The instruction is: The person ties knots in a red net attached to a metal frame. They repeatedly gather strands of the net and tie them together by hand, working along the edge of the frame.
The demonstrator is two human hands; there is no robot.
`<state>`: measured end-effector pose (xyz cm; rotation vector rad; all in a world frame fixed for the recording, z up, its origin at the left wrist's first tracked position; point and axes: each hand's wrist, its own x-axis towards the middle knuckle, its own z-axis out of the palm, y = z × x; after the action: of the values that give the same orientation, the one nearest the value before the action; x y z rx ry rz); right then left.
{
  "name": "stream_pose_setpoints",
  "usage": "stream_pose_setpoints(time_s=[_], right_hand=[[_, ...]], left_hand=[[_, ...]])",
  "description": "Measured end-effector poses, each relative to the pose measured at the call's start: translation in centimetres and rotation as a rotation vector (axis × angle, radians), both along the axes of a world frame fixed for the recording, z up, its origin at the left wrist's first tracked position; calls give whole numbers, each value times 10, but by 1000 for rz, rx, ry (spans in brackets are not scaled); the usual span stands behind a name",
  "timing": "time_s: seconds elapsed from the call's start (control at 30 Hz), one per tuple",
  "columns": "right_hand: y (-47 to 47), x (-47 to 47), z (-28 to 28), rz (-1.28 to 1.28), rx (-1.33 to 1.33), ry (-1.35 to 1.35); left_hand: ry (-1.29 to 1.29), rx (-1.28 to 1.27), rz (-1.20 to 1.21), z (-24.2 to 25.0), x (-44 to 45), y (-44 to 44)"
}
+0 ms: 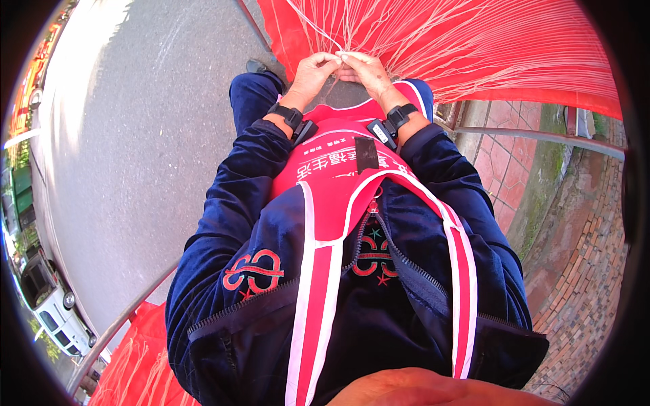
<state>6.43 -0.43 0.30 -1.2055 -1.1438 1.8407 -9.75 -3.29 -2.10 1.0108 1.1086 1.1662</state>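
Red cloth (pixel 282 35) with many long pale threads (pixel 452 48) hanging over it stretches across the top of the view. The fingertips of my left hand (pixel 314 76) and my right hand (pixel 369 76) meet at its near edge. Between them they pinch a few thin threads. One white strand (pixel 325 33) runs from the fingertips up over the cloth, and a loose brownish end (pixel 332 85) dangles below. Just how the threads cross between my fingers is too small to tell. Each wrist wears a black strap with a small device.
A metal bar (pixel 548 137) runs under the cloth at right; another bar (pixel 122 317) slants at lower left by more red threaded cloth (pixel 133 350). A red apron (pixel 330 137) covers my lap. Grey pavement (pixel 132 152) lies left, brick paving (pixel 579 284) right. Vehicles stand far left.
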Motion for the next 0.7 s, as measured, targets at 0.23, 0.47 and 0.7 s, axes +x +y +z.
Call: stream_pose_setpoints(time_s=[0.23, 0.47, 0.7], right_hand=[[4, 5, -14, -87, -29, 162], [9, 19, -20, -203, -72, 320], [10, 36, -16, -175, 4, 85]], left_hand=[[-228, -119, 86, -2, -8, 1], [-395, -178, 119, -2, -27, 3], [-383, -118, 348, 7, -75, 16]])
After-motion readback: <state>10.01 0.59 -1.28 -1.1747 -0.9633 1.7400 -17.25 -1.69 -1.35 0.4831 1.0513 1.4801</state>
